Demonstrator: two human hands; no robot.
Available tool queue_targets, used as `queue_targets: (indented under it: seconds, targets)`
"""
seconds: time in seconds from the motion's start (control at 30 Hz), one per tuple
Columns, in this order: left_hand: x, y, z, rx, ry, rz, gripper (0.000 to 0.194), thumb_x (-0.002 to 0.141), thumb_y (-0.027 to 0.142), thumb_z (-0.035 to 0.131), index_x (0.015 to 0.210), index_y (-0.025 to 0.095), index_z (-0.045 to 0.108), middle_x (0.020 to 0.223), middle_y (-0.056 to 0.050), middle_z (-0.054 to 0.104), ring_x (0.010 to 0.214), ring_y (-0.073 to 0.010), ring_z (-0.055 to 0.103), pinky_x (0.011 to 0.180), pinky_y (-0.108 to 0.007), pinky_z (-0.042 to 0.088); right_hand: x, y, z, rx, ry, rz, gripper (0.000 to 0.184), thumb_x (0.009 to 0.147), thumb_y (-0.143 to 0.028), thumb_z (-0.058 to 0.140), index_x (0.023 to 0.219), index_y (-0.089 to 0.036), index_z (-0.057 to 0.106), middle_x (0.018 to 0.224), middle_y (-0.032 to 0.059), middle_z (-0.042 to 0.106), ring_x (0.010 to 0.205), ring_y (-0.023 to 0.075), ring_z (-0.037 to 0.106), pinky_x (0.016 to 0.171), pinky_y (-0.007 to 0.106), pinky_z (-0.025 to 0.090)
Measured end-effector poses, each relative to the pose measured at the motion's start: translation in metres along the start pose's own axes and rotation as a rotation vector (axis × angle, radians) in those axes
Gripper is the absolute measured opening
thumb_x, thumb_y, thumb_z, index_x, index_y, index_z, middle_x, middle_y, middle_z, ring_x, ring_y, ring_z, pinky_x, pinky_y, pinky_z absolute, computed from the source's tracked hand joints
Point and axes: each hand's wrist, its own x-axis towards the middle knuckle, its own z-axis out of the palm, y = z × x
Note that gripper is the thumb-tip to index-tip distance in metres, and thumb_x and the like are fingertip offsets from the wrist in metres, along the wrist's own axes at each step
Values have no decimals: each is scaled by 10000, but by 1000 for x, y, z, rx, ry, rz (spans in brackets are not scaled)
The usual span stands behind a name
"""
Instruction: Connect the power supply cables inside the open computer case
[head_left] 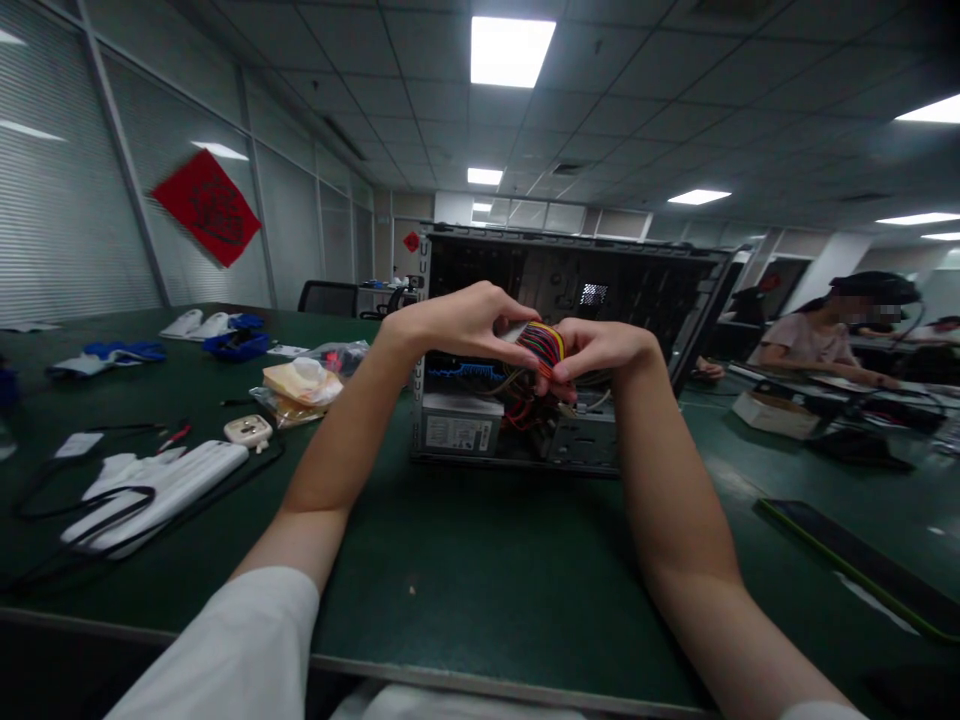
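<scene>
An open black computer case (645,262) stands on the green table, its inside facing me. In front of its opening, my left hand (469,318) pinches a bundle of coloured power cables (546,342) near its pale end. My right hand (596,348) has its fingers wrapped round the same bundle, just to the right. Red, yellow, black and orange wires show between the two hands. A power supply (459,432) with a label sits at the lower left of the case. More wires hang below my hands, and the bundle's connector is mostly hidden by my fingers.
On the left of the table (450,570) lie a white power strip (165,495), a plug adapter (248,432), plastic bags (300,388) and blue-white gloves (124,353). At the right are a dark keyboard-like slab (862,560), an open box (776,415) and a seated person (802,335).
</scene>
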Motion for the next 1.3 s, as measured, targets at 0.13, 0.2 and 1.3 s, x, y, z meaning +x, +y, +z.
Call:
queue_targets:
  seconds: [0.13, 0.2, 1.3]
  targets:
    - [-2, 2, -1, -12, -93, -24, 439, 879, 509, 745, 1079, 125, 818, 761, -23, 714, 630, -116, 530, 574, -249, 323, -7, 2, -1, 7, 48, 86, 442, 910, -506, 814, 1021, -83, 750, 671, 10, 692, 541, 108, 609, 533, 208, 521]
    - [-3, 1, -1, 2, -105, -48, 379, 869, 479, 750, 1001, 133, 828, 710, -10, 687, 606, -115, 515, 566, -257, 314, -10, 5, -2, 25, 99, 100, 446, 893, -507, 829, 993, -82, 737, 666, 4, 679, 517, 97, 577, 486, 196, 483]
    - [-51, 37, -55, 220, 487, -94, 351, 974, 471, 693, 954, 143, 817, 847, -60, 792, 764, -172, 713, 692, -280, 529, 128, 13, 46, -1042, 859, 684, 405, 1056, -355, 510, 1179, -102, 802, 1134, 281, 775, 1051, 386, 768, 899, 441, 591]
